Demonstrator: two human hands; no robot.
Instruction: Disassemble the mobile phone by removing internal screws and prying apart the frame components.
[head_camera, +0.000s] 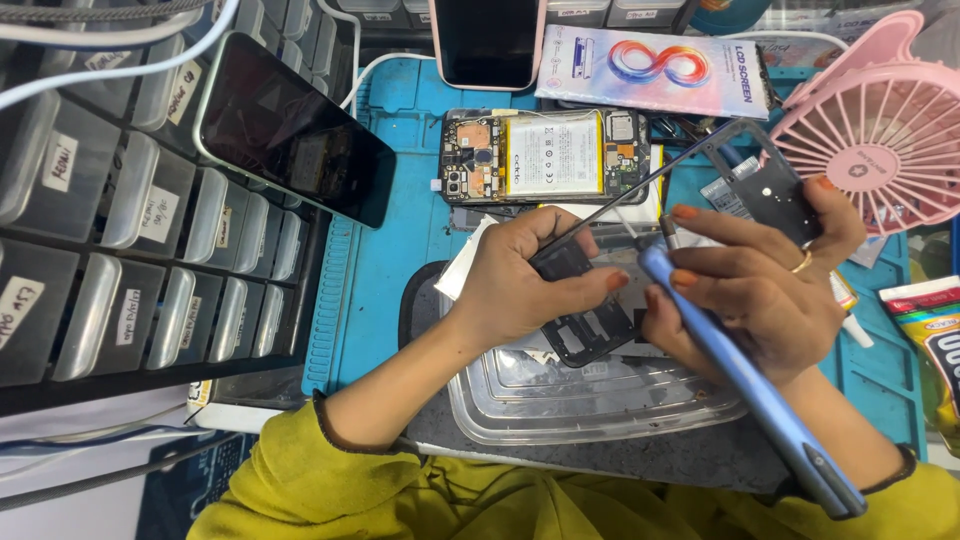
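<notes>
Over clear tray (520, 415): both hands (520, 285) (770, 290) gripping phone frame (590, 325)

A blue work mat (415, 215) covers the desk at the centre of the frame. On it, at upper centre, lies an opened phone (545, 157) with its battery exposed. A clear plastic tray (590, 400) sits at lower centre on a dark pad (425, 300). A pink fan (880, 120) stands at upper right, a flat printed box (650, 68) along the top edge.
</notes>
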